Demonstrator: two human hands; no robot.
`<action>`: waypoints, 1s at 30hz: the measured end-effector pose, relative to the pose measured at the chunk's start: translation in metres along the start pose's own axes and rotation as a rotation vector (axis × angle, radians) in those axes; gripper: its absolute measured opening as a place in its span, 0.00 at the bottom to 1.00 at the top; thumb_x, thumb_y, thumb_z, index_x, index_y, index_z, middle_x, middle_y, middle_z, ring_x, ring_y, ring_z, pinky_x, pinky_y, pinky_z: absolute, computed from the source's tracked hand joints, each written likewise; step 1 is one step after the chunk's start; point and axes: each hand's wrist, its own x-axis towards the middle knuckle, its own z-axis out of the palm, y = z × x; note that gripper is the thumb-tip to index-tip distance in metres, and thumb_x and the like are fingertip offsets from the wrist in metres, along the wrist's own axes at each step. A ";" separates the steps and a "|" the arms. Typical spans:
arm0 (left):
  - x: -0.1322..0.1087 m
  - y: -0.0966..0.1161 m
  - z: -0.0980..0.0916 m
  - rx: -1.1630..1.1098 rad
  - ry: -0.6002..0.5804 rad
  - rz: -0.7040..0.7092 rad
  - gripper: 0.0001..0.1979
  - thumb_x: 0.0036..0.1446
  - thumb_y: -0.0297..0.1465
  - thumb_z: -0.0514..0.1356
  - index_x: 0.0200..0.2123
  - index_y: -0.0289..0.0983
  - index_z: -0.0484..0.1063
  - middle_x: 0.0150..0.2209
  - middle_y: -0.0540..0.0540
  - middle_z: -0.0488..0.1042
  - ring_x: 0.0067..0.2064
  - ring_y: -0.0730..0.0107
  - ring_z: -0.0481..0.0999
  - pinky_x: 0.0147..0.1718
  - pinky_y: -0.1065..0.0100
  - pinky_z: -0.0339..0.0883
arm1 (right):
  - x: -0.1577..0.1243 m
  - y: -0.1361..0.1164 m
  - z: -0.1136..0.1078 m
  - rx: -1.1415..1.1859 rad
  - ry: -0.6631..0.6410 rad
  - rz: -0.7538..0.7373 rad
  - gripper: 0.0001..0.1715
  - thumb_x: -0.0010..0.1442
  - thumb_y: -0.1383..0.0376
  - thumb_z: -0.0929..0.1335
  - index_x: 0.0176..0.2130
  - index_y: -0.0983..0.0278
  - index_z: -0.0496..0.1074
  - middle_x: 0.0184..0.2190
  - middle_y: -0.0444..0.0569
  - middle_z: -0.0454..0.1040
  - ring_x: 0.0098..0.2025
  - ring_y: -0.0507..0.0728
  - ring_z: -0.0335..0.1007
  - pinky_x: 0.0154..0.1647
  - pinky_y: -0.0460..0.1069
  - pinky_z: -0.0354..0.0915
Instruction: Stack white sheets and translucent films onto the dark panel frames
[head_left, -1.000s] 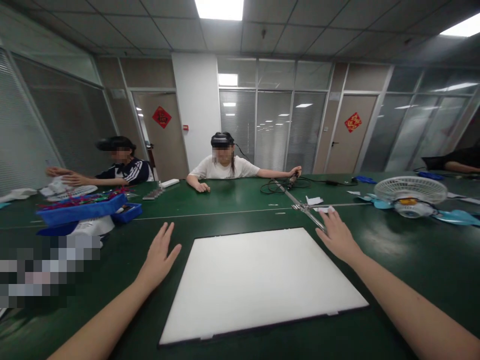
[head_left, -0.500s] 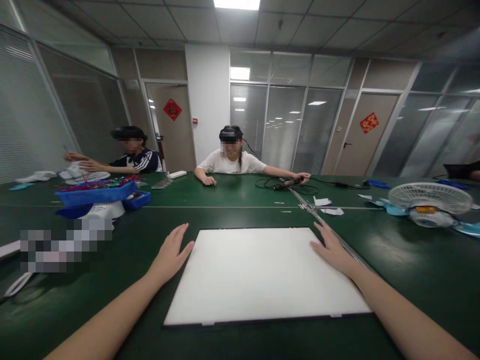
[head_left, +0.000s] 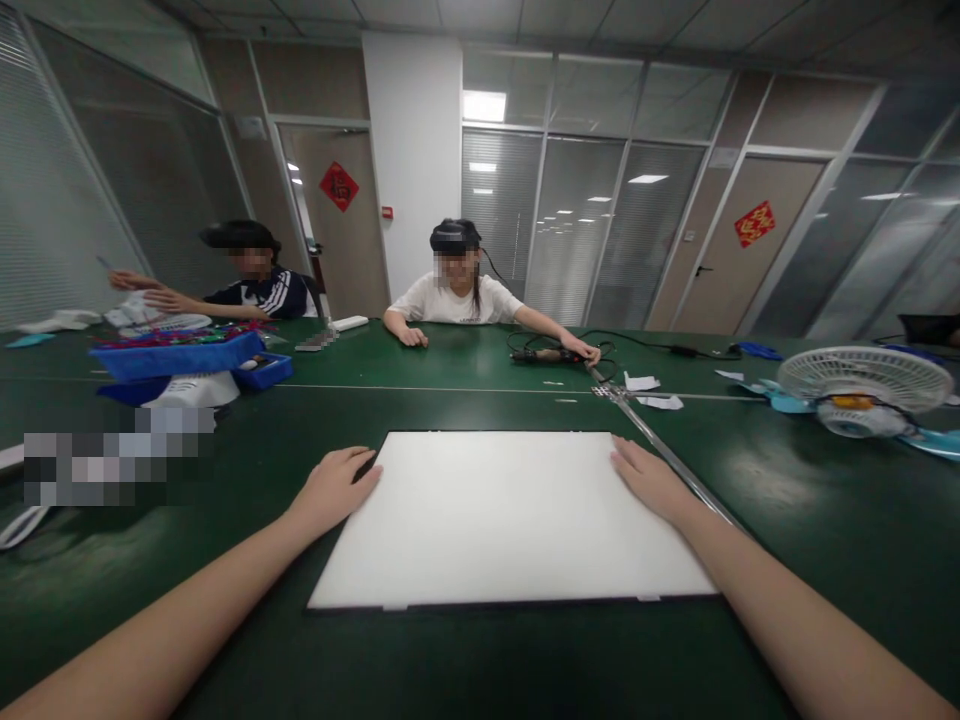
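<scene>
A flat white rectangular panel (head_left: 495, 520) with a thin dark border lies on the green table in front of me. Small pale tabs show along its near edge. My left hand (head_left: 337, 487) is at the panel's far left corner, thumb on the edge and the other fingers apart from it, slightly bent. On the opposite side, my right hand (head_left: 649, 480) rests along the far right edge, fingers stretched out over the white surface. Neither hand is closed around the panel.
A metal strip (head_left: 675, 460) runs beside the panel on the right. Further right lies a fan (head_left: 862, 385). Blue trays (head_left: 176, 355) with wires stand at left. Across the table, one person (head_left: 457, 295) touches a cabled tool (head_left: 541, 355); another person (head_left: 255, 290) handles white material.
Both hands have come down closer to the panel's side edges, their fingers less raised. My view has tilted down, so the scene sits higher. The person opposite has shifted the cabled tool.
</scene>
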 end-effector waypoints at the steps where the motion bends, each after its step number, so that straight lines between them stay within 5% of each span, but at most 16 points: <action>1: 0.000 0.002 0.002 -0.007 -0.020 -0.037 0.32 0.59 0.47 0.45 0.54 0.33 0.72 0.59 0.39 0.69 0.61 0.52 0.64 0.60 0.56 0.55 | 0.000 -0.001 0.000 -0.004 -0.011 0.005 0.36 0.66 0.52 0.53 0.64 0.69 0.60 0.63 0.57 0.61 0.66 0.62 0.52 0.67 0.58 0.48; 8: 0.001 0.015 0.004 -0.123 -0.034 -0.173 0.31 0.57 0.44 0.48 0.57 0.31 0.69 0.61 0.37 0.66 0.63 0.50 0.61 0.60 0.53 0.55 | -0.004 -0.009 -0.007 0.098 -0.032 0.049 0.38 0.66 0.49 0.53 0.62 0.71 0.62 0.63 0.58 0.61 0.67 0.62 0.51 0.68 0.57 0.43; 13: -0.008 0.017 -0.008 -0.341 -0.065 -0.167 0.35 0.56 0.43 0.49 0.62 0.28 0.60 0.61 0.36 0.65 0.60 0.55 0.67 0.56 0.60 0.62 | -0.008 -0.013 -0.020 0.183 -0.041 0.026 0.40 0.67 0.49 0.48 0.63 0.71 0.61 0.63 0.56 0.61 0.66 0.59 0.53 0.68 0.55 0.46; 22: -0.013 0.018 -0.020 -0.277 -0.026 -0.194 0.30 0.53 0.43 0.53 0.54 0.30 0.72 0.45 0.35 0.77 0.47 0.47 0.76 0.47 0.56 0.66 | -0.009 -0.015 -0.021 0.079 -0.022 0.066 0.33 0.64 0.56 0.58 0.62 0.68 0.61 0.61 0.56 0.65 0.61 0.62 0.62 0.63 0.56 0.56; 26: -0.005 0.010 -0.014 -0.519 -0.104 -0.302 0.23 0.47 0.42 0.59 0.43 0.36 0.79 0.49 0.37 0.77 0.52 0.45 0.73 0.50 0.58 0.64 | -0.005 -0.013 -0.014 0.007 -0.021 0.006 0.33 0.64 0.58 0.57 0.61 0.75 0.62 0.62 0.60 0.62 0.64 0.61 0.57 0.65 0.54 0.51; 30: 0.000 0.005 -0.015 -0.732 -0.173 -0.419 0.23 0.46 0.41 0.62 0.43 0.36 0.77 0.50 0.39 0.77 0.54 0.49 0.72 0.54 0.57 0.62 | -0.003 -0.011 -0.008 -0.022 -0.018 -0.023 0.33 0.64 0.58 0.57 0.60 0.75 0.64 0.62 0.62 0.61 0.65 0.62 0.55 0.66 0.56 0.48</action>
